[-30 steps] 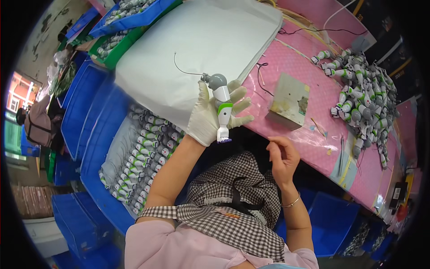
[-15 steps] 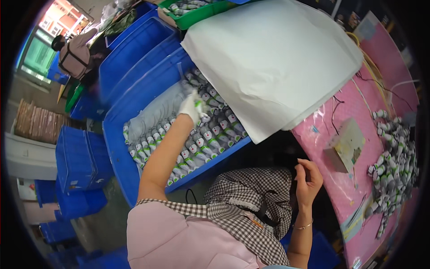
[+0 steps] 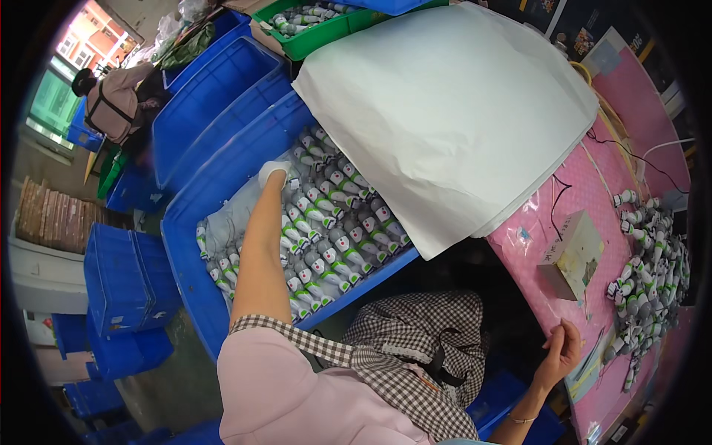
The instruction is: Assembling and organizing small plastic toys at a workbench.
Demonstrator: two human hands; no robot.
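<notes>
My left hand [image 3: 275,171], in a white glove, reaches into a large blue bin [image 3: 194,302] at the left. Its fingers are hidden, so I cannot tell whether it holds anything. Below and beside it lie rows of small grey-and-white figures [image 3: 324,261] with green bands and red dots. A translucent plastic sheet [image 3: 241,204] shows by the bin's far left wall. My bare right hand [image 3: 564,354], loosely bent with thumb and fingers apart, is at the near edge of a pink-covered table [image 3: 538,245] and holds nothing visible.
White paper sheets [image 3: 452,111] lie across the table and overhang the bin's right side. A small box [image 3: 571,256] and a heap of similar figures [image 3: 645,282] sit on the table. Further blue bins [image 3: 122,274] and a green crate [image 3: 304,43] stand around; a person [image 3: 115,104] works at far left.
My left hand has moved left across the bin, away from the paper, and the figures it carried no longer show. My right hand has moved right and down to the table edge.
</notes>
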